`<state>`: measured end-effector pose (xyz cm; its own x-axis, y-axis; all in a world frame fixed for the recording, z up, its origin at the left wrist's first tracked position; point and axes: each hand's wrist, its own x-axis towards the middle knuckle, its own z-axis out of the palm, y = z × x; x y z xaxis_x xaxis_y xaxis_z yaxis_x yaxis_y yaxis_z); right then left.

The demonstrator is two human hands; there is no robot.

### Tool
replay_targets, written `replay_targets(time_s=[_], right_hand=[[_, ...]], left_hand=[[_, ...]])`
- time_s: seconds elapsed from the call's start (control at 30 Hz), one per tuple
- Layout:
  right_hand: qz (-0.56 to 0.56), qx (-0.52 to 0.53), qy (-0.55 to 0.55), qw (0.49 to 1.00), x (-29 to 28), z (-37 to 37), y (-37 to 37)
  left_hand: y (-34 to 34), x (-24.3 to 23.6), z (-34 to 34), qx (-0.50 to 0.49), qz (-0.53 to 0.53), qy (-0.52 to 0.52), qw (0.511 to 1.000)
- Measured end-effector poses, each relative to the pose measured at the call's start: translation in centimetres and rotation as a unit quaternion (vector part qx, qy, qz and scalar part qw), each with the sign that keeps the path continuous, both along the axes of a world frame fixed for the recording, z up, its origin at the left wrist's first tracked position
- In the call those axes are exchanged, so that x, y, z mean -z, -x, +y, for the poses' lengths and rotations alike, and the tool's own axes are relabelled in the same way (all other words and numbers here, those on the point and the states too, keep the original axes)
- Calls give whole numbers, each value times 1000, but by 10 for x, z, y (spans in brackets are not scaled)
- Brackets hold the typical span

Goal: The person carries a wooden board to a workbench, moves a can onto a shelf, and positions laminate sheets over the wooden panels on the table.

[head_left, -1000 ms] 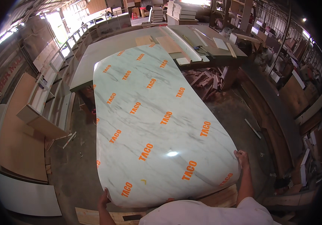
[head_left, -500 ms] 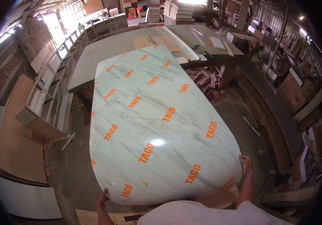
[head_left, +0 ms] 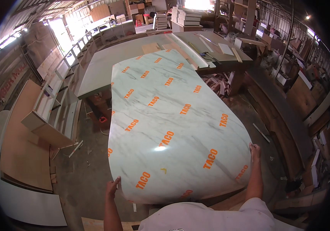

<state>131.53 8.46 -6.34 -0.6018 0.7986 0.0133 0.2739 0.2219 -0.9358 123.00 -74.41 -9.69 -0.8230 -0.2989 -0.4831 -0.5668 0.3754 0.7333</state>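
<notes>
Marble-patterned sheet (head_left: 172, 123) is stretching over the big table (head_left: 97, 73); the left hand (head_left: 112, 187) and right hand (head_left: 255, 151) are gripping its near edges, probably keeping the wide, bendy thing from flopping.

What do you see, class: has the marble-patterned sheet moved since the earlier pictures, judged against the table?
Yes: the marble-patterned sheet has shifted right against the table, its left edge now farther from the table's near left corner.
</notes>
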Motion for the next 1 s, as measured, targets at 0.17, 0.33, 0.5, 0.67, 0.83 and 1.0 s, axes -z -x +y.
replay_targets(time_s=[0.17, 0.33, 0.5, 0.67, 0.83, 1.0], right_hand=[[-30, 27, -73, 996, 33, 12, 13], [-120, 102, -78, 984, 29, 2, 28], [-133, 116, -9, 984, -11, -24, 46], [-219, 61, -43, 973, -72, -49, 41], [-289, 51, -28, 956, -102, -40, 40], [-346, 98, -134, 923, -43, 13, 51]], left_hand=[[14, 19, -4, 0, 9, -65, 998], [32, 45, -35, 50, -62, -157, 984], [69, 56, -64, 115, -162, -171, 965], [88, 60, -73, 157, -186, -232, 942], [79, 61, -41, 166, -202, -236, 936], [87, 29, -26, 227, -270, -155, 923]])
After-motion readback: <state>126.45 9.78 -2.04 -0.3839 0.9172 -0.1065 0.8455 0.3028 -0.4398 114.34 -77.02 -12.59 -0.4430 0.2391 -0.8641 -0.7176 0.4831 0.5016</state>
